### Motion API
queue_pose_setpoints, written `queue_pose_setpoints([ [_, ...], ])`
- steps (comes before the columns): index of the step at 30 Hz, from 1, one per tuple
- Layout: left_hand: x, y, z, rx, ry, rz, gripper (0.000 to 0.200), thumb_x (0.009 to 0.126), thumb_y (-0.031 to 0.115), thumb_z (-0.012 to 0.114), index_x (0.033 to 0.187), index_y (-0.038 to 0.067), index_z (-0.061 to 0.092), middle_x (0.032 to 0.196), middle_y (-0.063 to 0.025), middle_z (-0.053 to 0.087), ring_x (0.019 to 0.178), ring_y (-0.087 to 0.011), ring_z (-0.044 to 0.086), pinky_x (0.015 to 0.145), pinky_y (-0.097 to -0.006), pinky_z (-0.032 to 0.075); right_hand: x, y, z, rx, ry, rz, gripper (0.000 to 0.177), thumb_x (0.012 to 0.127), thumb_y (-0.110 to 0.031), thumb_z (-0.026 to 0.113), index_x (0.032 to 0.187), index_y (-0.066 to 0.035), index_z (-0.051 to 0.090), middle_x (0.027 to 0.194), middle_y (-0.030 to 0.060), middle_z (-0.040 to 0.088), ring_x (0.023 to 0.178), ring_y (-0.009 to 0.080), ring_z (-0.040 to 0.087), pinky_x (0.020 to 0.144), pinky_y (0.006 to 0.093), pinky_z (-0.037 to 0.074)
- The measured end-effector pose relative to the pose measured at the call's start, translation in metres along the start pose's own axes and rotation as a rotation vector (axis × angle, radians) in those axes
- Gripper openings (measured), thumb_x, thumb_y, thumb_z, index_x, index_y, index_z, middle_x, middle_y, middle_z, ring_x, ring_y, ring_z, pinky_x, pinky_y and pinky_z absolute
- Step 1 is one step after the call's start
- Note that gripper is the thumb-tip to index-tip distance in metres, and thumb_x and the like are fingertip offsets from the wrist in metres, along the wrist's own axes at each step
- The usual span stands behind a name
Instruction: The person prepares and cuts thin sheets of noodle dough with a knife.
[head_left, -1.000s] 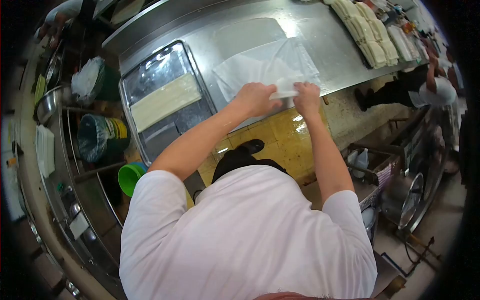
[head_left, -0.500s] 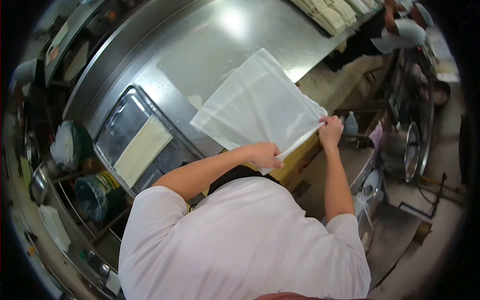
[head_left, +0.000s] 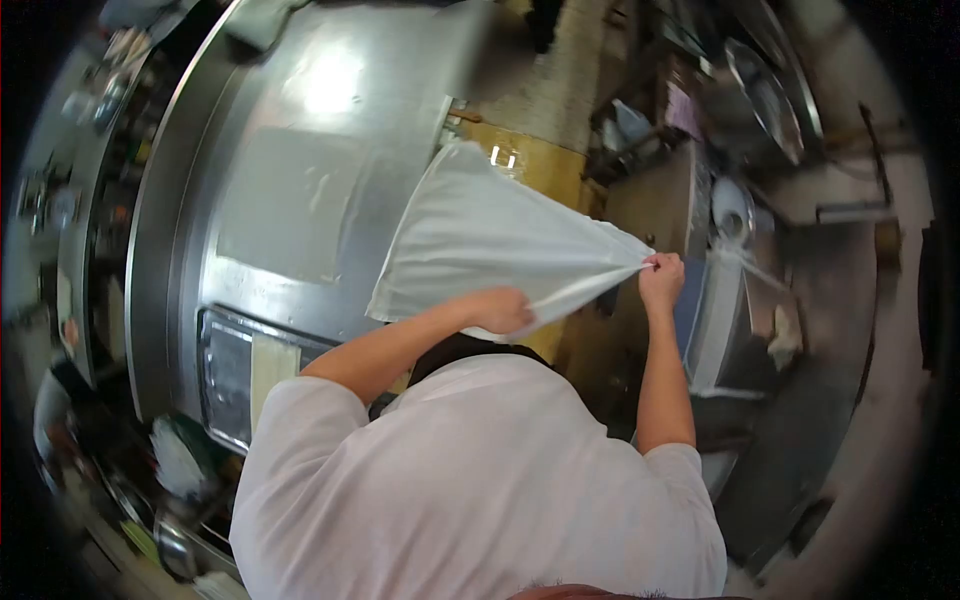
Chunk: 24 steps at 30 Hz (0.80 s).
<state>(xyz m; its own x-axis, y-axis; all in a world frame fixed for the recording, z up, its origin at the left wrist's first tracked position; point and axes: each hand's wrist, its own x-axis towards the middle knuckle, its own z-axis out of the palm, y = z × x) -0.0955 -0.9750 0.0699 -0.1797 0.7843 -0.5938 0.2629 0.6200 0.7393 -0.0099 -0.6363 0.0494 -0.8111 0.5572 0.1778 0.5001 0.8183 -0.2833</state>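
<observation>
A thin white cloth (head_left: 500, 235) is stretched between my two hands in front of my body, its far part spread over the edge of the metal table. My right hand (head_left: 662, 280) pinches one corner, where the folds of the cloth draw together. Lower down, my left hand (head_left: 505, 310) is closed on the near edge, slightly blurred. At the left, a metal tray (head_left: 225, 370) lies on the table with a pale folded cloth (head_left: 272, 368) in it, partly hidden by my left arm and sleeve.
The steel table (head_left: 390, 100) has a raised rim on its left side and a wet-looking rectangular patch. A bagged bin (head_left: 185, 460) stands at the lower left. Metal counters (head_left: 655, 215) and a white roll (head_left: 732, 212) are on the right. Another person's sleeve (head_left: 50, 410) shows at far left.
The view has turned to the right, so the table and tray have shifted left. The cloth's corner is pulled tauter toward my right hand, and its folds have gathered.
</observation>
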Motion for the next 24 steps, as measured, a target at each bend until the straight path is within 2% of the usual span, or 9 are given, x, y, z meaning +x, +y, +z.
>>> queue_pose_setpoints([
  [2,-0.009,-0.011,-0.001,0.394,0.1,-0.031,0.033,0.094,0.018,0.053,0.12,0.005,0.07,0.105,-0.0233,0.071,0.09,-0.0279,0.07,0.08,-0.0416,0.054,-0.041,0.02,-0.012,0.078,0.053,-0.022,0.009,0.077,-0.008,0.063,0.071,-0.009,0.069,0.087,0.0117,0.061,0.091,0.0343,0.058,0.082,0.0453,0.046],
  [4,-0.013,0.008,-0.014,-0.275,0.048,-0.363,0.037,0.095,0.008,0.05,0.127,0.008,0.067,0.104,-0.0212,0.072,0.087,-0.025,0.071,0.077,-0.0361,0.057,-0.091,0.031,-0.021,0.166,0.105,-0.023,0.007,0.076,-0.005,0.063,0.072,-0.007,0.068,0.086,0.0128,0.061,0.089,0.0356,0.057,0.08,0.046,0.047],
  [7,-0.013,0.03,0.001,-0.428,0.235,-0.115,0.039,0.094,0.0,0.047,0.131,0.002,0.062,0.108,-0.0207,0.071,0.095,-0.0216,0.07,0.083,-0.0316,0.058,-0.171,0.052,-0.034,0.421,0.029,0.134,0.012,0.075,-0.004,0.064,0.083,-0.006,0.073,0.084,0.0123,0.063,0.081,0.0321,0.062,0.076,0.0408,0.051],
  [9,0.006,0.037,0.025,-0.982,0.396,0.175,0.035,0.089,-0.001,0.05,0.121,-0.005,0.064,0.118,-0.0172,0.067,0.104,-0.0226,0.067,0.086,-0.0329,0.055,-0.219,0.054,-0.056,0.604,0.034,0.322,0.019,0.082,-0.005,0.063,0.097,-0.003,0.074,0.086,0.0085,0.067,0.078,0.0215,0.065,0.074,0.0322,0.052],
  [11,0.013,0.073,0.048,-1.032,0.3,0.223,0.029,0.089,-0.001,0.048,0.112,-0.005,0.064,0.113,-0.0169,0.067,0.103,-0.0226,0.066,0.086,-0.034,0.053,-0.249,0.042,-0.1,1.183,0.099,0.596,0.02,0.094,-0.01,0.06,0.108,-0.001,0.072,0.091,0.0051,0.068,0.079,0.0133,0.064,0.075,0.027,0.052],
  [12,0.018,0.09,0.061,-1.125,0.27,0.263,0.024,0.089,0.0,0.046,0.104,-0.004,0.065,0.108,-0.0165,0.068,0.101,-0.0226,0.064,0.087,-0.035,0.051,-0.264,0.042,-0.118,1.184,0.157,0.643,0.02,0.094,-0.01,0.06,0.108,-0.001,0.072,0.091,0.0051,0.068,0.079,0.0133,0.064,0.075,0.027,0.052],
  [16,0.04,0.154,0.114,-1.127,0.078,0.271,0.014,0.089,0.011,0.047,0.085,0.005,0.058,0.088,-0.0096,0.062,0.083,-0.0227,0.06,0.079,-0.0345,0.049,-0.318,0.05,-0.179,1.325,0.349,0.507,0.028,0.103,-0.019,0.055,0.117,0.002,0.068,0.096,0.0064,0.068,0.085,0.0133,0.062,0.08,0.0277,0.051],
  [21,0.03,0.272,0.175,-1.037,-0.173,0.346,0.006,0.089,0.013,0.054,0.088,0.008,0.057,0.082,-0.0024,0.057,0.077,-0.0168,0.059,0.07,-0.0328,0.05,-0.389,0.074,-0.221,1.32,0.488,0.416,0.036,0.104,-0.029,0.056,0.118,0.002,0.066,0.098,0.0072,0.067,0.087,0.0142,0.062,0.083,0.0288,0.05],
  [24,0.02,0.34,0.209,-0.624,-0.177,0.491,0.011,0.084,0.007,0.066,0.089,0.008,0.057,0.082,0.0013,0.057,0.071,-0.0105,0.056,0.063,-0.0285,0.048,-0.427,0.093,-0.232,1.286,0.559,0.464,0.032,0.104,-0.024,0.055,0.118,0.002,0.066,0.097,0.0073,0.067,0.087,0.014,0.061,0.083,0.0291,0.051],
])
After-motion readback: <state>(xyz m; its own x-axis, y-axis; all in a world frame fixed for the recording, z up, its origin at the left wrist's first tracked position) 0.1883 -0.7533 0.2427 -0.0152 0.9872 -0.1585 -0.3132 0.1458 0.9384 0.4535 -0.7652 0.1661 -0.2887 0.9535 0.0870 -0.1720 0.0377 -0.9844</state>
